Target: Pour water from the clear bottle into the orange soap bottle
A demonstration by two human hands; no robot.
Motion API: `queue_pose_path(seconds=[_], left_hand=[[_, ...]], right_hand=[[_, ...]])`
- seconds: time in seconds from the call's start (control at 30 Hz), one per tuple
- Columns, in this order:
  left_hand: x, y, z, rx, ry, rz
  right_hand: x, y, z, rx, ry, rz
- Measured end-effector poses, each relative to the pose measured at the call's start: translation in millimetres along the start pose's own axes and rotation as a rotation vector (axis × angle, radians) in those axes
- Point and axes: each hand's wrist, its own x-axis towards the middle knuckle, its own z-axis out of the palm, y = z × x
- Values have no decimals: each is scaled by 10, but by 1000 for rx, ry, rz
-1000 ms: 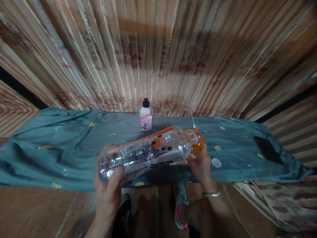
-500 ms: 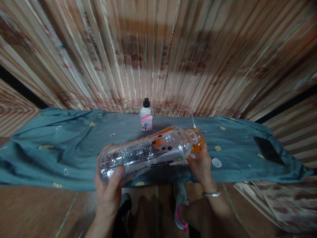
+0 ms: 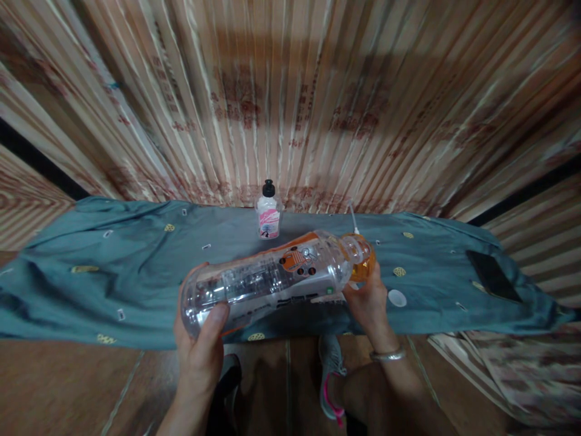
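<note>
A large clear plastic bottle (image 3: 272, 281) with an orange and grey label lies tilted in the air, its neck toward the right. My left hand (image 3: 200, 339) is wrapped round its base end, thumb on top. At the bottle's mouth is a small container of amber liquid (image 3: 363, 266), and my right hand (image 3: 367, 297) grips it, fingers partly hidden behind it. A thin pale tube (image 3: 353, 218) sticks up behind this container. Whether the bottle's mouth touches the container's opening or only overlaps it, I cannot tell.
A small bottle (image 3: 269, 221) with a black cap and pink label stands near the back of the teal cloth (image 3: 136, 260). A white round cap (image 3: 397, 298) lies right of my right hand. Farther right rests a dark phone (image 3: 494, 276). Striped curtains (image 3: 281, 109) hang behind.
</note>
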Motion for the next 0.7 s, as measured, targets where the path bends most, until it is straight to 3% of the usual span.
queue_pose_path(seconds=[0.1, 0.7], left_hand=[[2, 16, 11, -56, 24, -53], [-10, 57, 40, -40, 21, -60]], right_hand=[[-3, 24, 12, -19, 28, -22], [-3, -21, -7, 7, 1, 3]])
